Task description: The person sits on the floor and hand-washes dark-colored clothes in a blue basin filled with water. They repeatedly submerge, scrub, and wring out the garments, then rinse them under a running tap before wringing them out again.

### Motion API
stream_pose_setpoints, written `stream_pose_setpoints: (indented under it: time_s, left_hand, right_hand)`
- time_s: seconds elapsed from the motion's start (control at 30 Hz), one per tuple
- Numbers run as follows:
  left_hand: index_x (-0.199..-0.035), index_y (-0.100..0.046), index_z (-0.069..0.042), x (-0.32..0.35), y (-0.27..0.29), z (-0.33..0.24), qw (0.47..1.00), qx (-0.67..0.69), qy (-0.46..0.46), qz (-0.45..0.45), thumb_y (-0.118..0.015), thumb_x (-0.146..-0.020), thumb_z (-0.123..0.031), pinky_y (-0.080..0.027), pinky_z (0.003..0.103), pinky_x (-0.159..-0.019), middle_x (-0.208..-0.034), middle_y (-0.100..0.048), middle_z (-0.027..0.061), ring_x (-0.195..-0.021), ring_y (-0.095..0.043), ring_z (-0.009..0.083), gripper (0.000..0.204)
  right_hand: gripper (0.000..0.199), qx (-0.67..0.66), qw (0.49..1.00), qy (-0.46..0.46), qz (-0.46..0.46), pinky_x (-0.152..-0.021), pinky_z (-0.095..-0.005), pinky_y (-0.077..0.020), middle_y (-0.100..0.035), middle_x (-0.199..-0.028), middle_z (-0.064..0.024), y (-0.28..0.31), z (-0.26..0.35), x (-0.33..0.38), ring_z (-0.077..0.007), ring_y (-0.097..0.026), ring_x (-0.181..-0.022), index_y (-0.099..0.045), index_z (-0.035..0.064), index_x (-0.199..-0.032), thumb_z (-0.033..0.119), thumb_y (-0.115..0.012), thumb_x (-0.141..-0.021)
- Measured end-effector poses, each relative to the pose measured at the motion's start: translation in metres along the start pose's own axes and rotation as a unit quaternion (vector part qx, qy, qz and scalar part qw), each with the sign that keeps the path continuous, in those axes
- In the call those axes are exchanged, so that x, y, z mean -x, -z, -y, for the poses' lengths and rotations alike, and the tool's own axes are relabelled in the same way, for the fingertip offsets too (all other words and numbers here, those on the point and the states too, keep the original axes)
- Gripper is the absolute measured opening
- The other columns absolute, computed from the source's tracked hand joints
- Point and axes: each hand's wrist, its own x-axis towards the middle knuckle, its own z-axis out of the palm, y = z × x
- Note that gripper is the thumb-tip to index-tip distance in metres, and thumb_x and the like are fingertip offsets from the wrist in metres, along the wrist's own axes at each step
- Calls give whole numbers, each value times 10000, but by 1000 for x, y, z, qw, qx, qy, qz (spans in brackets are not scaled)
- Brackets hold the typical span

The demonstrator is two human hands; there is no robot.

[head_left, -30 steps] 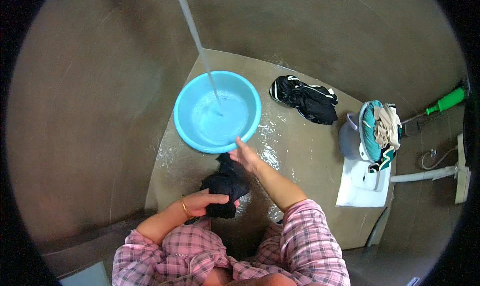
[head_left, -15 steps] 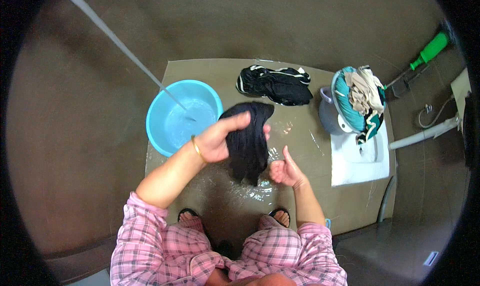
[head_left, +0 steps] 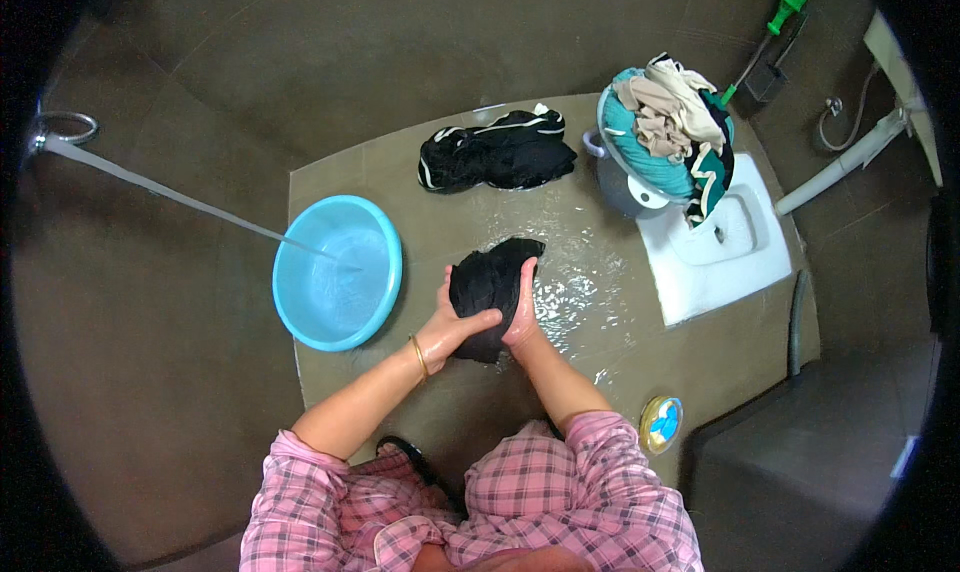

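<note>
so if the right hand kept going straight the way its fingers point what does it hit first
Past the wet black cloth it already grips, the right hand points up-picture toward the black striped garment on the wet slab, likely its first contact, though depth is unclear.

Blue basin (head_left: 338, 272) — grey laundry bucket (head_left: 625, 187)

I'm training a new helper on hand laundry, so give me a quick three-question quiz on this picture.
1. True or false: both hands grip the black garment.
2. What lands in the blue basin? A) a stream of water B) soap powder C) a sock
3. Where does the other black garment with white stripes lie?

Key: 1 true, the left hand and right hand clasp it. 2 A. 3 On the wet floor, beside the grey bucket of clothes.
</note>
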Motion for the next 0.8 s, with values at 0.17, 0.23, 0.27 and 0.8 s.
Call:
stream_pose_setpoints:
  time_s: [0.17,0.23,0.27,0.8]
  left_hand:
    - [-1417,-128,43,14,4,-16,899,-419,-125,38,-829,-639,-217,-370,370,-1026,-1330,-412,250,-1231,-430,355,1080]
    - [-1404,-239,4,19,3,-34,841,-525,-113,62,-805,-645,-201,-411,405,-975,-1250,-444,317,-1151,-471,438,968]
    - [-1408,-246,-29,22,4,-41,827,-546,-115,72,-793,-654,-201,-426,425,-941,-1223,-465,307,-1110,-495,438,948]
    - [-1375,-220,56,59,16,-36,779,-613,-104,80,-811,-640,-353,-451,425,-890,-1229,-434,281,-1085,-503,435,1028]
  right_hand:
    - [908,-13,1000,7,-12,-1011,-423,-396,-531,-1258,-164,3,-10,-3,-279,-534,-1135,-482,-8,-1228,773,-378,-777]
    - [945,10,1000,19,8,-1031,-416,-373,-509,-1288,-159,-10,-15,-5,-271,-510,-1168,-459,-21,-1251,784,-374,-763]
    - [964,22,999,26,18,-1042,-413,-361,-497,-1303,-157,-18,-18,-5,-268,-497,-1185,-448,-27,-1262,790,-373,-755]
    - [1049,151,979,-11,134,-1113,-481,-221,-269,-1472,-183,-20,-31,-15,-317,-282,-1356,-180,33,-1446,761,-449,-740]
